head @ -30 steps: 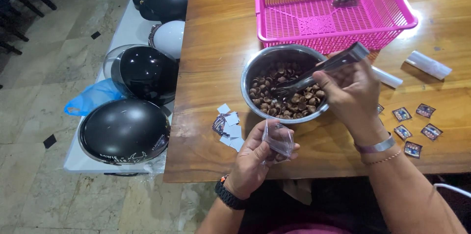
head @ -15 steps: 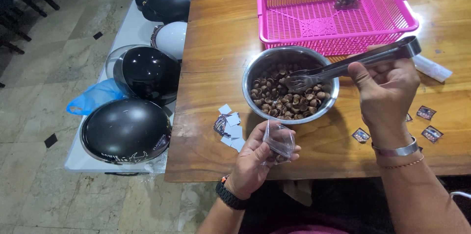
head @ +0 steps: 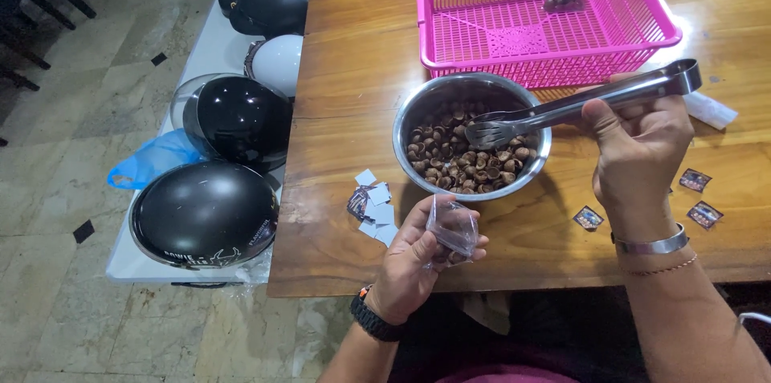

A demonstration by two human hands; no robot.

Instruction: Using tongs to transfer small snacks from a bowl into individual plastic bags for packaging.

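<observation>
Head view: right hand (head: 638,150) gripped metal tongs (head: 562,108), tips over steel bowl (head: 471,136) of brown nuts. Left hand (head: 418,258) pinched small clear bag (head: 452,229) just below bowl. Pink basket (head: 546,14) behind on wooden tabletop (head: 353,70).

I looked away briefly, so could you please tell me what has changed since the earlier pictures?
The right hand drew back from the steel bowl, lifting the tongs so only their tips hang over the pieces. The left hand still holds the small clear bag.

A home-like packing spot: wooden table (head: 345,94), tiled floor (head: 64,110), helmets (head: 205,214).
</observation>
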